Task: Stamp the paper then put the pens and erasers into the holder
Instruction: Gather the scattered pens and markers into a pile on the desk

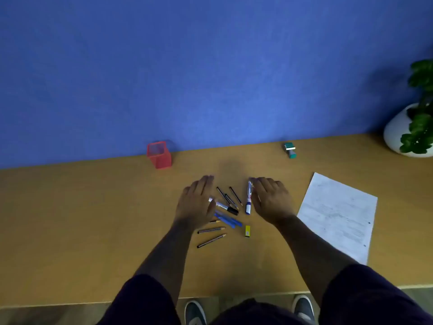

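Now both flat hands, left hand [195, 202] and right hand [271, 199], flanking scattered pens [228, 211].

Open table around a crowded middle

Both flat hands, left hand [195, 202] and right hand [271, 200], flank the scattered pens [226, 208]; bare table [82, 219] lies wide at 9 o'clock. The red holder [159, 154] stands at 11, the stamp [290, 150] at 1, the paper [337, 216] at 3, with clear lanes between them.
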### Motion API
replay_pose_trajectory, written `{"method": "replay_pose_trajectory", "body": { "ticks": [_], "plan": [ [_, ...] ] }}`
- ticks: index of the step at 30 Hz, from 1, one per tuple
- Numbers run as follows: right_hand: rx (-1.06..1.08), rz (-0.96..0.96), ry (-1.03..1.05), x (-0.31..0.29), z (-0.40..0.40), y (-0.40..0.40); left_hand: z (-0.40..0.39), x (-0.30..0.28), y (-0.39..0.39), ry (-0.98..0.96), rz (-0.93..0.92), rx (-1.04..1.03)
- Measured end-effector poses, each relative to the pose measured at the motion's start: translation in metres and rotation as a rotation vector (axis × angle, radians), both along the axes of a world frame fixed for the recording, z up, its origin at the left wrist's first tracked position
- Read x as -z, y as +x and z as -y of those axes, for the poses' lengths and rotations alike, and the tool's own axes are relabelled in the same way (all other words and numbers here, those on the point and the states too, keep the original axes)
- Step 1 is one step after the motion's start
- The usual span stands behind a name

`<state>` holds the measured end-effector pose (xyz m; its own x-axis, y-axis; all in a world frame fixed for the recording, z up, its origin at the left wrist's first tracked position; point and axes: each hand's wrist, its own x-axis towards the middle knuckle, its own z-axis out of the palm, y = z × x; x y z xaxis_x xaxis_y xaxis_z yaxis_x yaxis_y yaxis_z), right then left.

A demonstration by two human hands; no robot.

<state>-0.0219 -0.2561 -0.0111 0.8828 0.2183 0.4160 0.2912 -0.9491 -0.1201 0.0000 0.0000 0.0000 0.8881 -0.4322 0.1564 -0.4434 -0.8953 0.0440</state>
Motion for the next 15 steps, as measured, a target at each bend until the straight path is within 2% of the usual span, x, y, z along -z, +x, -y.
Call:
{"method": "replay_pose_trajectory", "body": {
  "ticks": [4,11,15],
  "plan": [
    [-0.075,0.005,-0.046,0.018,-0.008,-0.011,0.001,0.027,-0.016,0.026,-0.182,-0.038],
    [-0.177,-0.5,-0.099,0.038,-0.032,-0.02,-0.005,0.061,-0.039,0.082,-0.443,-0.074],
    [-0.129,-0.653,-0.147,0.053,-0.051,-0.021,-0.011,0.072,-0.045,0.096,-0.511,-0.085]
  ]
}}
